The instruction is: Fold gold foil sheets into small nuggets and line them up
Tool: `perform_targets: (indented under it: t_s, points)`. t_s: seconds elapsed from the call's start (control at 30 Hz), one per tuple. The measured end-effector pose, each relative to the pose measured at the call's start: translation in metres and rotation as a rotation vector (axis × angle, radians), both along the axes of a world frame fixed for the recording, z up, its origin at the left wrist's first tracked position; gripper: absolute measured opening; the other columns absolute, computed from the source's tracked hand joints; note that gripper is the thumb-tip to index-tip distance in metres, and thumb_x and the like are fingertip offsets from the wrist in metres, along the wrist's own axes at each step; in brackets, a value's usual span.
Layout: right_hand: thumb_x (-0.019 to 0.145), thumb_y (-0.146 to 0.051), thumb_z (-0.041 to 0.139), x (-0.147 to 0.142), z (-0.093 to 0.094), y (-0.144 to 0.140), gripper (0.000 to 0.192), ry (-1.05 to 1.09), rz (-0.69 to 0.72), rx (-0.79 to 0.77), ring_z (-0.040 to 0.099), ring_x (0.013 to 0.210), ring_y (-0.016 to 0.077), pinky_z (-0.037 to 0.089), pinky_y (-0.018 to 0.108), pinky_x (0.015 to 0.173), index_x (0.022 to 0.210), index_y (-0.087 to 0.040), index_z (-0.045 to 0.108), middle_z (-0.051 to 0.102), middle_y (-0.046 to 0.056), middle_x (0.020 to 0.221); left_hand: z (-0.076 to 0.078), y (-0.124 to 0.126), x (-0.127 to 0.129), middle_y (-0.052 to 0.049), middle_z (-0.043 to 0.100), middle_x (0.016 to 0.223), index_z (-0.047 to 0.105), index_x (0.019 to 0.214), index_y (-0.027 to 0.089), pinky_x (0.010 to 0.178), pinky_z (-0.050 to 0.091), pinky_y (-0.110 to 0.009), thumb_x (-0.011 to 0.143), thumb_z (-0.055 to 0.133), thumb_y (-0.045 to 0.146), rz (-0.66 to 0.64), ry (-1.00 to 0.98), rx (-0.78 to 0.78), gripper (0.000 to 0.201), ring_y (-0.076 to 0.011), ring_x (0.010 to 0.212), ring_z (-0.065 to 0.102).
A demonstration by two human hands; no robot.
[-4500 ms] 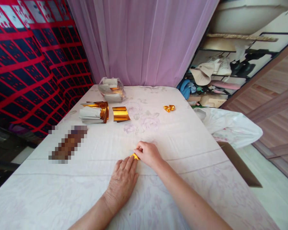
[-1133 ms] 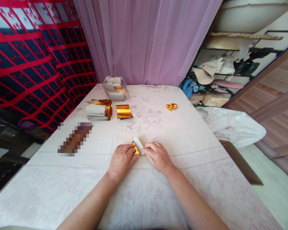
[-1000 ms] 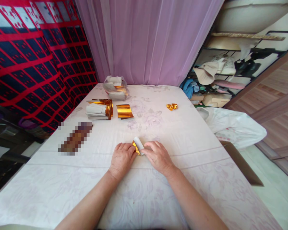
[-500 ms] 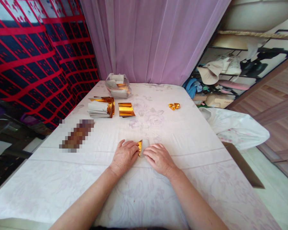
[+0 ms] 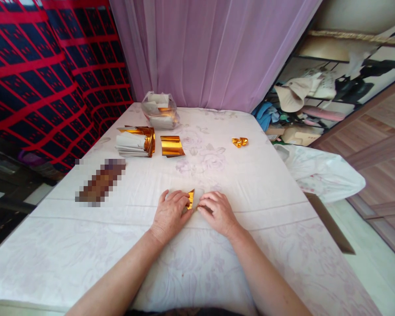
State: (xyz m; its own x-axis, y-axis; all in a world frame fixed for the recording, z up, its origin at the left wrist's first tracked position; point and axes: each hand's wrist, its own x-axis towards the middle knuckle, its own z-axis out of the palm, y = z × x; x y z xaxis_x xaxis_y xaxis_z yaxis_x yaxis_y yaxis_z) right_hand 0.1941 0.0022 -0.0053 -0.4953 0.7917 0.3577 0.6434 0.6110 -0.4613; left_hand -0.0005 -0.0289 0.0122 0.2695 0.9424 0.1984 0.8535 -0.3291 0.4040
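Frame centre: gold foil paper (image 5: 191, 200); left hand (image 5: 171, 213) over its left part; right hand (image 5: 218, 213) at right edge; fingers bent, pinching unclear, both.

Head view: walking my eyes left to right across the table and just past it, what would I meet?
Paper stack, gold sheet, foil piece, right hand, gold bundle, white bag.

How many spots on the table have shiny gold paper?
5: the clear bag, thick stack, small pile beside it, crumpled bit at right, and the piece the left hand touches. The pixelated patch could hide more.
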Motion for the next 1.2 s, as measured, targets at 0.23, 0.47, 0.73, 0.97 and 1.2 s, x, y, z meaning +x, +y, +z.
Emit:
perform_targets:
  t_s: [0.23,0.47,0.73,0.97,1.2]
  points:
    - [0.083,-0.020,0.060,-0.009,0.001,-0.004,0.007,0.042,-0.095,-0.031,0.058,0.092,0.0194,0.039,0.035,0.081,0.081,-0.023,0.066,0.067,0.003,0.094,-0.002,-0.001,-0.001,-0.003,0.069,0.116,0.063,0.095,0.024,0.108,0.028,-0.048,0.087,0.060,0.028,-0.004,-0.016,0.016,0.009,-0.0235,0.117,0.056]
    - [0.078,-0.016,0.063,-0.016,0.001,-0.005,0.008,0.054,-0.181,-0.033,0.058,0.089,0.0199,0.039,0.035,0.081,0.075,-0.023,0.064,0.066,0.002,0.089,0.000,-0.001,0.000,-0.003,0.069,0.116,0.063,0.095,0.024,0.108,0.030,-0.048,0.087,0.060,0.029,0.000,-0.014,0.005,0.009,-0.0240,0.118,0.056]
    - [0.078,-0.016,0.065,-0.020,0.002,-0.006,0.009,0.015,-0.210,-0.045,0.057,0.089,0.0212,0.037,0.036,0.079,0.073,-0.023,0.063,0.066,0.002,0.088,0.003,-0.001,0.001,-0.003,0.068,0.117,0.064,0.098,0.024,0.107,0.030,-0.048,0.090,0.058,0.032,-0.003,-0.007,-0.004,0.012,-0.0239,0.118,0.056]
    - [0.079,-0.015,0.064,-0.021,0.003,-0.006,0.010,-0.006,-0.227,-0.038,0.056,0.089,0.0207,0.037,0.036,0.079,0.073,-0.023,0.062,0.066,0.002,0.088,0.003,-0.002,0.005,-0.003,0.069,0.115,0.063,0.096,0.023,0.108,0.027,-0.051,0.087,0.062,0.032,0.037,0.011,0.010,0.013,-0.0254,0.116,0.057]
    - [0.079,-0.016,0.065,-0.021,0.002,-0.006,0.008,-0.011,-0.227,-0.039,0.056,0.089,0.0204,0.038,0.035,0.080,0.074,-0.023,0.062,0.065,0.001,0.088,0.003,-0.002,0.006,-0.004,0.069,0.113,0.063,0.095,0.023,0.109,0.027,-0.051,0.086,0.062,0.031,0.041,-0.001,0.012,0.012,-0.0253,0.115,0.057]
